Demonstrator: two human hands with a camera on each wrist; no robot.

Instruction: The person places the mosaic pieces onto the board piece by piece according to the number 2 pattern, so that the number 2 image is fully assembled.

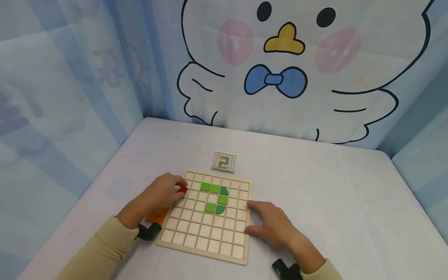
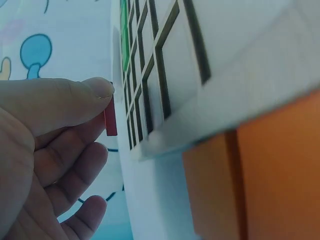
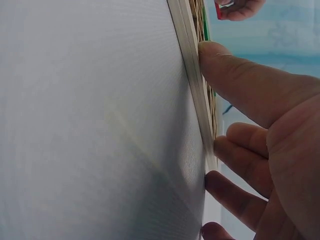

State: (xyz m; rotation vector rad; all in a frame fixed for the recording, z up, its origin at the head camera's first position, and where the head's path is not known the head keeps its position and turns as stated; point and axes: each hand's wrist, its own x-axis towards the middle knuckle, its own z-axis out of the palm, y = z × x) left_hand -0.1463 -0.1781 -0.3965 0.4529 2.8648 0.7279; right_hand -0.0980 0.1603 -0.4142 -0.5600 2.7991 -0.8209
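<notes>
Looks like pale bare wood on the grid board (image 1: 192,228), matt and smooth. Appears smooth and evenly coloured on the green tiles (image 1: 214,188), and likewise on the red piece (image 2: 111,122). Shows a smooth, matt face on the orange block (image 2: 285,170) at left. Looks like smooth printed paper on the pattern card (image 1: 224,161), far side. Shows matt white cloth, finely textured, on the table cover (image 1: 322,194), and printed cloth, softly creased, on the far hanging (image 1: 224,99). Looks like matt cloth on the tan sleeves (image 1: 99,243), smooth black plastic on the wrist devices (image 1: 148,232).
</notes>
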